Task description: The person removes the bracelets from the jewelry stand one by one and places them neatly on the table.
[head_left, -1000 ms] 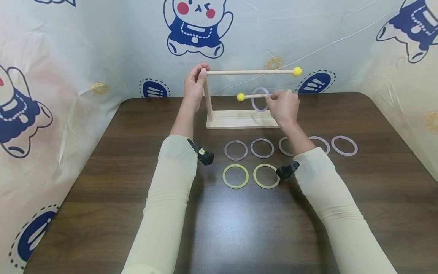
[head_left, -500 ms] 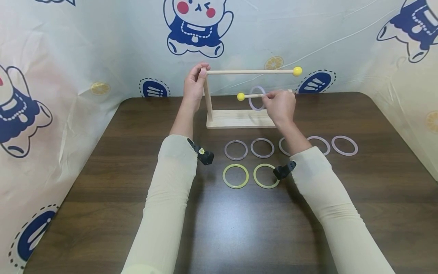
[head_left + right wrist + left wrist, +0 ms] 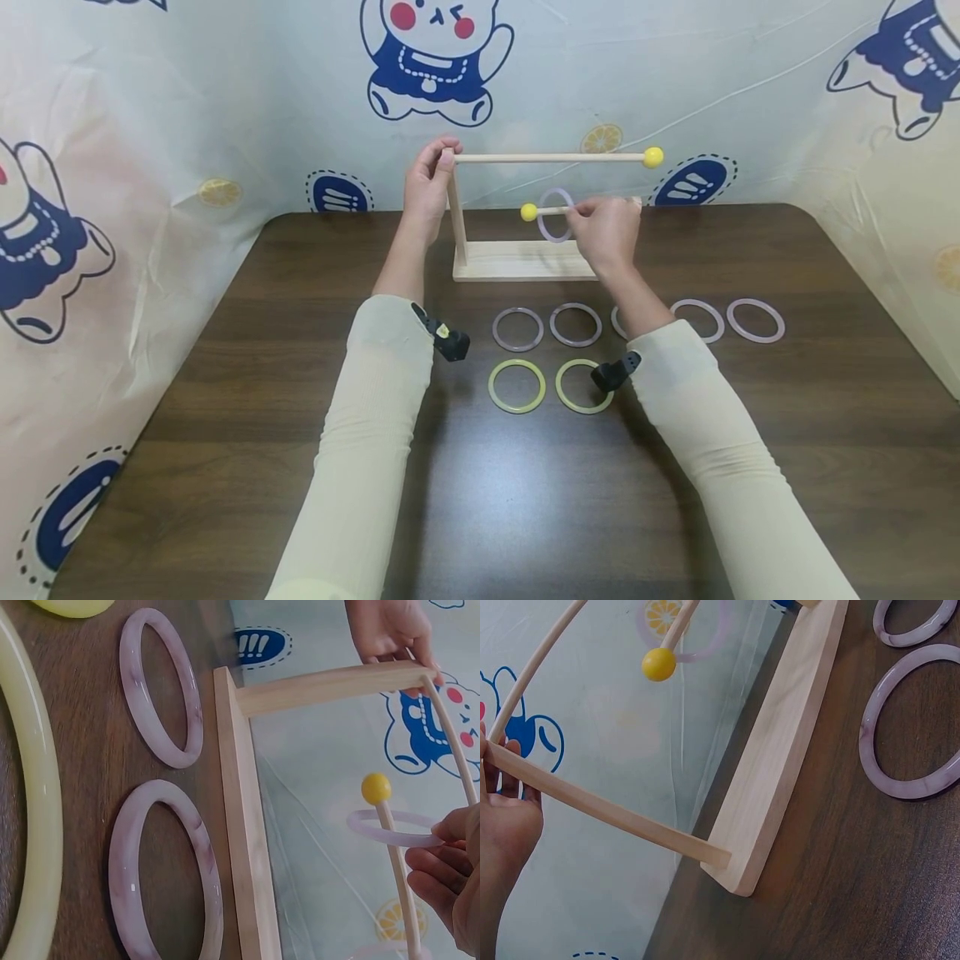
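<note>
My right hand [image 3: 609, 233] pinches a pale purple ring [image 3: 397, 839] between thumb and fingers. That ring encircles the lower rod [image 3: 403, 889] of a wooden stand, close to the yellow ball [image 3: 528, 212] at the rod's free left end. Low in the right wrist view, part of another pale purple ring [image 3: 382, 949] shows around the same rod. My left hand [image 3: 427, 187] grips the top of the stand's left post [image 3: 457, 217], where the upper rod [image 3: 551, 158] begins. The stand's base [image 3: 525, 260] rests on the table. Its right post is mostly hidden behind my right hand.
Several purple rings lie in a row in front of the stand, from a left one [image 3: 495, 331] to a right one [image 3: 782, 321]. Two yellow rings, left [image 3: 491, 386] and right [image 3: 560, 387], lie nearer. A printed cloth [image 3: 247, 108] hangs behind the dark table [image 3: 262, 417].
My right hand has moved left along the lower rod with the purple ring, toward the yellow ball. The left hand stays on the post.
</note>
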Tool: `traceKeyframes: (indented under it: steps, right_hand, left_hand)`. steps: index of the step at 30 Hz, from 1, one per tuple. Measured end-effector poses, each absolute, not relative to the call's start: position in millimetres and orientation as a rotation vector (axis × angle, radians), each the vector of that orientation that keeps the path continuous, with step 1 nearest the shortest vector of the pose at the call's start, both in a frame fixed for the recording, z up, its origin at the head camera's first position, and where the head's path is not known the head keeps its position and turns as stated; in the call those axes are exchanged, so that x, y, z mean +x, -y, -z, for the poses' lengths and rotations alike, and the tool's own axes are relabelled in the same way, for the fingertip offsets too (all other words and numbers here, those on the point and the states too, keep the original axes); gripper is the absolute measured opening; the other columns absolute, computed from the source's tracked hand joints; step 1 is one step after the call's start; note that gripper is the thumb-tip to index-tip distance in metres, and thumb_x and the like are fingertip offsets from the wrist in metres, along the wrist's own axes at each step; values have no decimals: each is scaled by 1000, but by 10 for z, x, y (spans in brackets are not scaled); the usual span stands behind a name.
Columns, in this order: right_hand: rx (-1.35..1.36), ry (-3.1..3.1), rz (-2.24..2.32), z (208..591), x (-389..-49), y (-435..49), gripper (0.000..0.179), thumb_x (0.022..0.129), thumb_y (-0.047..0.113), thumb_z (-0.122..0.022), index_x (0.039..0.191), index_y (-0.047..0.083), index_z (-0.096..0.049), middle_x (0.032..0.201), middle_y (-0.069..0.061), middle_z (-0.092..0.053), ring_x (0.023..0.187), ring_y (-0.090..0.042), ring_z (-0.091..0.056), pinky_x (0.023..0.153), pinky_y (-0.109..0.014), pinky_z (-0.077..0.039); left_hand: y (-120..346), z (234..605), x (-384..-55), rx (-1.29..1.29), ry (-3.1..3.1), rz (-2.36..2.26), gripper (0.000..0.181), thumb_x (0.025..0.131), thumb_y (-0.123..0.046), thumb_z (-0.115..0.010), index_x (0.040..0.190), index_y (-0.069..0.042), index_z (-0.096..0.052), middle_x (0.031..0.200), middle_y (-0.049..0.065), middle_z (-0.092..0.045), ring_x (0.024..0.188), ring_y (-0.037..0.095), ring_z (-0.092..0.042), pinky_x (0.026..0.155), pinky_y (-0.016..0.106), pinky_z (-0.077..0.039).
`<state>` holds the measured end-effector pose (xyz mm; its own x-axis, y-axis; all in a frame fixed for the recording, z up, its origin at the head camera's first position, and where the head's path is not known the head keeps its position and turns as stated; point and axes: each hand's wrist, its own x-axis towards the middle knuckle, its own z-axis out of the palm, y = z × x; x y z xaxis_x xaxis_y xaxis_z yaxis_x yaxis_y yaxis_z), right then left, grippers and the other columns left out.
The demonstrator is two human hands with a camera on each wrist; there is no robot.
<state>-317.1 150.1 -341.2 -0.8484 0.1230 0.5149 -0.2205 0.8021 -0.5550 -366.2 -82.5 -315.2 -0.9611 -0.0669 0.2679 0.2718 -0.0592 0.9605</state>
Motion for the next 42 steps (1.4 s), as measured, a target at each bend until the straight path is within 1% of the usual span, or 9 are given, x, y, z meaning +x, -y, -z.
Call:
traceKeyframes:
  steps: [4,9,12,16,21,24,28,35,42]
  right_hand:
    - [76,2443,-826,3415,-3176,-1484,17,84,20,-66,82,7,-76,76,-6,-70,78,-24,-65,99,-41,-24]
    - [59,2460,-804,3447,-3189,-1463,18,85,24,-66,83,8,-76,77,-6,-70,85,-27,-60,102,-43,-19]
    - [51,2455,-778,3470,-3194,-1455,19,85,25,-66,81,9,-76,77,-5,-70,85,-29,-57,101,-43,-21]
    - [46,2442,-774,3484,-3200,-1444,17,83,24,-67,79,10,-76,76,-4,-70,81,-28,-60,96,-41,-27]
    - [18,2454,-810,3490,-3212,-1426,16,83,24,-68,82,10,-76,78,-4,-70,78,-25,-64,95,-40,-27]
    - [10,2463,-828,3487,-3215,-1411,16,83,24,-67,84,10,-76,79,-5,-70,78,-24,-65,87,-38,-34]
    - [30,2465,-846,3479,-3209,-1389,17,84,23,-68,85,7,-75,80,-7,-70,78,-25,-65,72,-38,-42]
    - [27,2462,-862,3485,-3210,-1377,19,85,24,-68,86,6,-75,79,-8,-70,79,-26,-64,76,-38,-41]
    - [30,2463,-875,3493,-3214,-1367,20,85,25,-68,88,7,-75,81,-8,-70,80,-25,-64,75,-38,-41]
  left_hand:
    - [827,3137,-3661,-193,2001,2134,31,93,-27,-50,118,-10,-58,118,1,-58,117,21,-44,89,20,-36]
    - [828,3142,-3671,-183,1999,2141,30,92,-27,-51,117,-11,-58,118,0,-58,115,18,-45,89,20,-36]
    - [819,3143,-3663,-189,1988,2140,29,92,-27,-51,115,-12,-59,118,0,-58,115,18,-45,89,20,-36]
    - [817,3138,-3655,-191,1979,2144,28,92,-26,-51,115,-12,-59,117,1,-58,116,20,-44,89,21,-37]
    - [815,3140,-3665,-201,1970,2142,27,93,-25,-52,115,-11,-59,117,2,-58,116,20,-45,89,20,-36]
    - [812,3141,-3664,-208,1968,2143,27,93,-24,-52,115,-10,-59,117,2,-58,116,21,-45,89,19,-36]
    - [812,3145,-3658,-224,1958,2128,27,94,-22,-50,115,-7,-58,116,4,-59,112,16,-47,89,19,-36]
    - [816,3141,-3659,-226,1959,2127,26,95,-22,-50,115,-8,-59,116,3,-59,108,12,-48,88,19,-36]
    - [817,3140,-3667,-206,1985,2125,27,94,-24,-50,116,-10,-59,117,2,-58,114,19,-46,89,20,-36]
